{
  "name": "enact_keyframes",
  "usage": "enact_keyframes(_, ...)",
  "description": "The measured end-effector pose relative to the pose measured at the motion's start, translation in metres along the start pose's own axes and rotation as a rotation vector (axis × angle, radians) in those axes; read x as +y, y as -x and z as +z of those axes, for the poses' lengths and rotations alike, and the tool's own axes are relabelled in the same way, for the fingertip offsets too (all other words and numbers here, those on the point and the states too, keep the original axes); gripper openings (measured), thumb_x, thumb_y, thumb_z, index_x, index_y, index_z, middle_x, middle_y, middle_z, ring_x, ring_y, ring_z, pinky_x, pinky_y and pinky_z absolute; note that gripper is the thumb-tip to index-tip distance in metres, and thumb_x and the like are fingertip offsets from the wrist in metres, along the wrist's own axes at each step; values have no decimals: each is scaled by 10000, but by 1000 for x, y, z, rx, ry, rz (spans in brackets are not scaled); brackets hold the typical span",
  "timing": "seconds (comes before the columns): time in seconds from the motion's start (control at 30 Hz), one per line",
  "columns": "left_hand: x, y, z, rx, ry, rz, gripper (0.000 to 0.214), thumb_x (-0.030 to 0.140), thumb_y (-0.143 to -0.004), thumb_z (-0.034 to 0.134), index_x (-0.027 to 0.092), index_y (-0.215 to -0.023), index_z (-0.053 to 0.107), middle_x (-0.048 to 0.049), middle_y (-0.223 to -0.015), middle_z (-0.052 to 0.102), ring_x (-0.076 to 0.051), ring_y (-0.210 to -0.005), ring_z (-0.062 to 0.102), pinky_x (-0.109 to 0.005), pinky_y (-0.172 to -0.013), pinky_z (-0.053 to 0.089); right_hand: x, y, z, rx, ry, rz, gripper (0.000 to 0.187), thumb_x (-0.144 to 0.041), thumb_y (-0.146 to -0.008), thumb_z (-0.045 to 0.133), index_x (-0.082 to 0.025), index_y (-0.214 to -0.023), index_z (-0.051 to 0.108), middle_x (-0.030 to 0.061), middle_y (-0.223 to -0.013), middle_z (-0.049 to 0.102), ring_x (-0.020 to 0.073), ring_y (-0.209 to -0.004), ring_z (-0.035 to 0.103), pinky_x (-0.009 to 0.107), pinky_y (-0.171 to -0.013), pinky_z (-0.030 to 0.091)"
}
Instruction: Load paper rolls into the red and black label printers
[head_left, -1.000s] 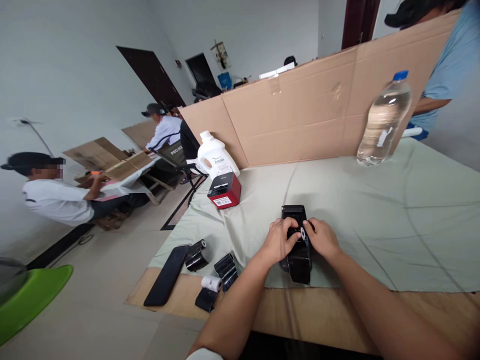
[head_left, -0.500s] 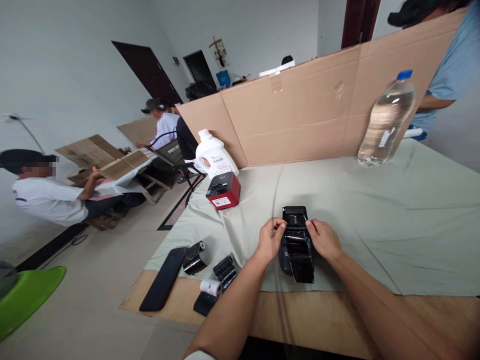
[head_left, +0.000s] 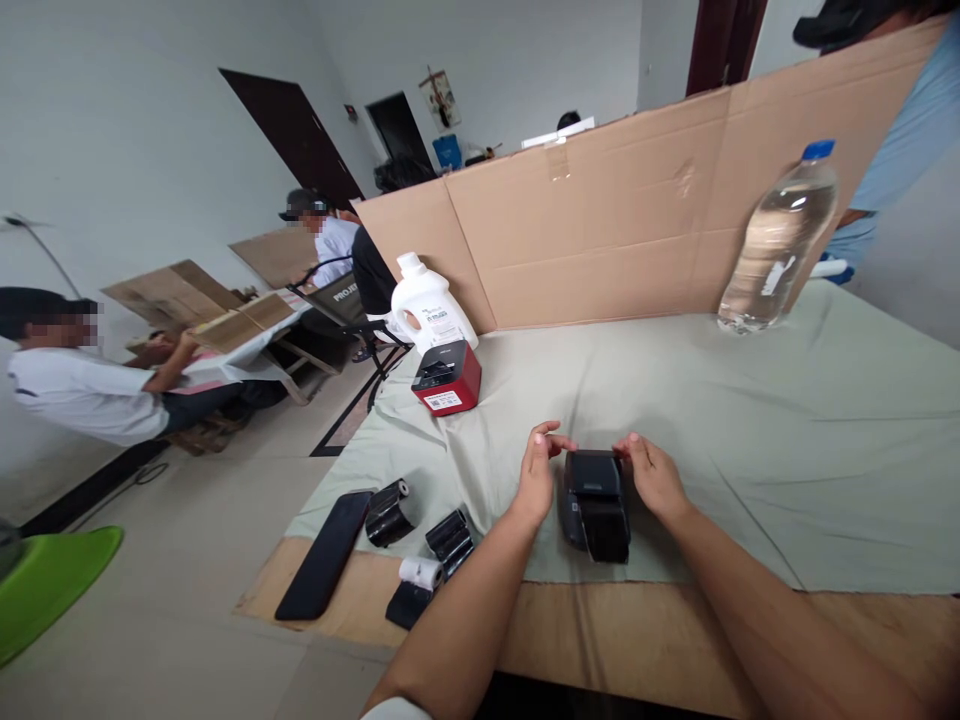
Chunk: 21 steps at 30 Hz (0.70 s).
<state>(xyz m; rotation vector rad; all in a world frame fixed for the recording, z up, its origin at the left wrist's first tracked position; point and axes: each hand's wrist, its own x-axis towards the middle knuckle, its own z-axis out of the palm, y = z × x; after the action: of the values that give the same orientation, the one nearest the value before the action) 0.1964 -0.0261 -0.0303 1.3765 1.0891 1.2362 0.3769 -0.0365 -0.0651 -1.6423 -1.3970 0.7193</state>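
Pale green cloth (head_left: 787, 460) over most of the table, falling short of the near edge and leaving a bare plywood strip (head_left: 675, 625) there. Next in size, a brown cardboard panel (head_left: 592, 240) standing along the far side, with a blue-capped water bottle (head_left: 780, 250) upright in front of it at the right end and a white jug (head_left: 431, 305) at the left. Smaller, a red-and-black box (head_left: 448, 380) just in front of the jug; then a dark flat slab (head_left: 324, 555) across the cloth's edge at near left.

On the cloth near the table's near edge, between both hands: a black handheld device (head_left: 572, 515), lid (head_left: 596, 472) down or nearly down, latched or not impossible to tell. At its upper left corner, the left hand (head_left: 537, 470), fingers loosely parted; at its upper right corner, the right hand (head_left: 651, 475), likewise relaxed. Pinching nothing in either; touching or merely just beside, cannot tell.

Smaller again, black rolls (head_left: 388, 515) and a white roll (head_left: 421, 572) left of the left forearm, and a black strip (head_left: 606, 532) hanging from under the lid.

Step in hand, apparently: closing the lid over the strip. Next, probably, a call for even pressure on both sides, keeping the strip straight.
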Motion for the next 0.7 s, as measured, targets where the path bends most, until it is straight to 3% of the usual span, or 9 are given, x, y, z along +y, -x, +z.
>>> enact_keyframes(0.1, -3, -4, -3, 21, -142, 18, 444, 564, -896, 391, 173, -1043, 541, -72, -918, 639, -197, -936, 588, -361, -915, 433, -4, 1, -2, -6, 22, 0, 546, -501, -942, 194, -209, -838, 643, 78, -909, 713, 212, -888, 646, 325, -800, 462)
enact_keyframes(0.2, -7, -6, -7, 11, -487, -13, 380, 504, -865, 475, 166, -995, 589, -103, -1012, 630, -237, -992, 561, -407, -937, 413, -12, 4, -6, -33, 174, -6, 498, -497, -941, 238, -211, -819, 627, 81, -870, 703, 215, -863, 631, 313, -763, 447)
enact_keyframes(0.27, -6, -6, -8, -120, -693, -13, 401, 501, -884, 435, 160, -967, 630, -117, -1002, 642, -270, -1030, 545, -454, -978, 371, -18, 8, -7, -62, 275, -52, 449, -490, -934, 293, -210, -831, 628, 84, -871, 694, 220, -882, 618, 310, -774, 433)
enact_keyframes(0.33, -3, -4, -7, -256, -758, -2, 449, 517, -901, 396, 155, -975, 650, -122, -983, 647, -281, -1032, 548, -457, -978, 368, -23, 12, -6, -79, 300, -104, 399, -469, -929, 332, -208, -878, 629, 86, -921, 689, 221, -920, 611, 313, -812, 427)
enact_keyframes(0.5, 5, 0, -6, -321, -582, -38, 441, 529, -852, 506, 160, -1059, 629, -115, -1034, 634, -258, -1013, 559, -410, -944, 409, -25, 17, -5, -45, 169, -135, 353, -464, -910, 369, -202, -939, 603, 87, -988, 660, 220, -934, 606, 340, -844, 446)
enact_keyframes(0.7, 9, 1, -8, -387, -62, -238, 589, 491, -677, 740, 191, -1145, 547, -73, -1112, 581, -188, -928, 569, -324, -839, 458, -19, 16, 0, 4, -81, -168, 342, -502, -860, 455, -199, -954, 582, 85, -994, 644, 210, -933, 601, 354, -855, 474)
